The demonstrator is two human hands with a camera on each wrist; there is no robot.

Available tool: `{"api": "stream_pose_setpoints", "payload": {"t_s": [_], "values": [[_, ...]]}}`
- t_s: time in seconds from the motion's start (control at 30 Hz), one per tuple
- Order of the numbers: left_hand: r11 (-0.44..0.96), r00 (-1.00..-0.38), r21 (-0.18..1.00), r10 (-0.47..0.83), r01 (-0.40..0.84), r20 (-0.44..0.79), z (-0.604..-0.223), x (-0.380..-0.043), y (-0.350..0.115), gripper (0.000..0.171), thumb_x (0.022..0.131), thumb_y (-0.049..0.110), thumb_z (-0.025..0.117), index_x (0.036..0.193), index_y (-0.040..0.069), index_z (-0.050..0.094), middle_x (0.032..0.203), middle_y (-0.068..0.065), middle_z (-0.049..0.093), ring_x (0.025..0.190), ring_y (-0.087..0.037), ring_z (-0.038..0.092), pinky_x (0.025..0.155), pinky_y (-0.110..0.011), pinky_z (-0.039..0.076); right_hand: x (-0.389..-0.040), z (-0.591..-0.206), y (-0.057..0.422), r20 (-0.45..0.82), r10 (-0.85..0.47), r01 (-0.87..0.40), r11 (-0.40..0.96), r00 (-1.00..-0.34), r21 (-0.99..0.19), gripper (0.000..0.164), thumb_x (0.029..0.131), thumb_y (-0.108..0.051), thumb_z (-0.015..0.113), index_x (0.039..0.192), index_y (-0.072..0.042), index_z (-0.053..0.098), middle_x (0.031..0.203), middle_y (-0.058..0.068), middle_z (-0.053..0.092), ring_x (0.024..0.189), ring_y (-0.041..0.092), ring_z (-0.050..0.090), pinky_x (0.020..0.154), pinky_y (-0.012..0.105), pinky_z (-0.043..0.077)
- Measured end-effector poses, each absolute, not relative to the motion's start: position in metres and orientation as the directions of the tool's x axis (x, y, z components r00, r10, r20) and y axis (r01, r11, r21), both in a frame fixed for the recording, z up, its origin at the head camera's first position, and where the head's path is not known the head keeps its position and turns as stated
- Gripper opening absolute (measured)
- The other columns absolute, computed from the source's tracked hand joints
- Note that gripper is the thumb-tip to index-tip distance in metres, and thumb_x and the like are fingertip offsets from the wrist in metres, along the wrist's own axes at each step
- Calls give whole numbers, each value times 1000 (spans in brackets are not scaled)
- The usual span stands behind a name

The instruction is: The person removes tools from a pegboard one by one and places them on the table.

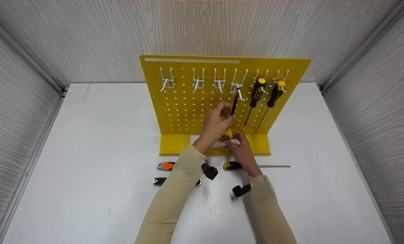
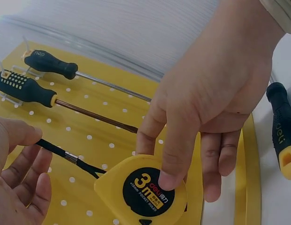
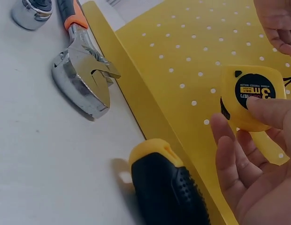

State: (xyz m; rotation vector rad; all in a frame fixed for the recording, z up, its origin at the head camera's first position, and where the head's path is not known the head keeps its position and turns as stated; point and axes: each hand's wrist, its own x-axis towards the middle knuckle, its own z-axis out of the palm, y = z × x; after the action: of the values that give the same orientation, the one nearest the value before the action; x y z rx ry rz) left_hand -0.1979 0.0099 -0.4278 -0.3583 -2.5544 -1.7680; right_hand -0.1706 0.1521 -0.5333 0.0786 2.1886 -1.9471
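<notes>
A yellow 3 m tape measure [image 2: 115,187] hangs low in front of the yellow pegboard [image 1: 185,112]. My right hand [image 1: 241,147] holds its case, thumb on the black label and fingers behind. The black wrist strap [image 2: 54,148] runs from the case to my left hand [image 1: 217,123], whose thumb and fingers pinch it in the left wrist view. Above that hand the strap reaches up beside a white hook [image 1: 240,95]; whether its loop is over the hook cannot be told. In the right wrist view, the case [image 3: 230,89] is beside the board.
Two screwdrivers, one thicker-handled [image 1: 258,93] and one slimmer [image 1: 276,95], hang at the board's right. Further hooks [image 1: 198,84] are to the left. On the white table lie an adjustable wrench [image 3: 84,79], a black-handled tool [image 1: 159,181] and another screwdriver [image 1: 232,165], near the board's base.
</notes>
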Motion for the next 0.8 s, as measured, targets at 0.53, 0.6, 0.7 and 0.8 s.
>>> {"api": "stream_pose_setpoints", "payload": {"t_s": [0.53, 0.6, 0.7, 0.8], "values": [[350, -976, 918, 170, 187, 134, -421, -189, 12, 20, 93, 14, 62, 113, 12, 58, 106, -3, 64, 99, -15, 62, 87, -30, 51, -157, -527, 162, -253, -66, 248, 72, -965, -966, 35, 98, -15, 56, 130, -16, 43, 118, 13, 59, 76, 21, 70, 78, 46, 57], [359, -974, 911, 172, 202, 148, -419, -188, 12, 20, 93, 15, 63, 112, 12, 59, 105, -3, 65, 99, -15, 62, 87, -30, 51, -155, -526, 162, -255, -56, 251, 70, -965, -966, 34, 98, -15, 56, 130, -16, 43, 119, 14, 60, 76, 21, 71, 79, 47, 56], [362, -971, 907, 174, 216, 162, -417, -186, 11, 20, 93, 16, 63, 112, 12, 60, 105, -3, 65, 99, -15, 62, 87, -29, 51, -153, -525, 162, -257, -47, 254, 54, -965, -966, 34, 97, -17, 57, 129, -17, 44, 118, 13, 61, 79, 24, 72, 80, 47, 56], [360, -970, 906, 179, 222, 166, -416, -184, 11, 20, 93, 16, 64, 113, 12, 60, 105, -3, 65, 99, -15, 62, 87, -29, 51, -150, -525, 161, -247, -45, 245, 41, -968, -969, 34, 97, -17, 58, 128, -18, 45, 114, 11, 62, 84, 30, 71, 81, 46, 56]]}}
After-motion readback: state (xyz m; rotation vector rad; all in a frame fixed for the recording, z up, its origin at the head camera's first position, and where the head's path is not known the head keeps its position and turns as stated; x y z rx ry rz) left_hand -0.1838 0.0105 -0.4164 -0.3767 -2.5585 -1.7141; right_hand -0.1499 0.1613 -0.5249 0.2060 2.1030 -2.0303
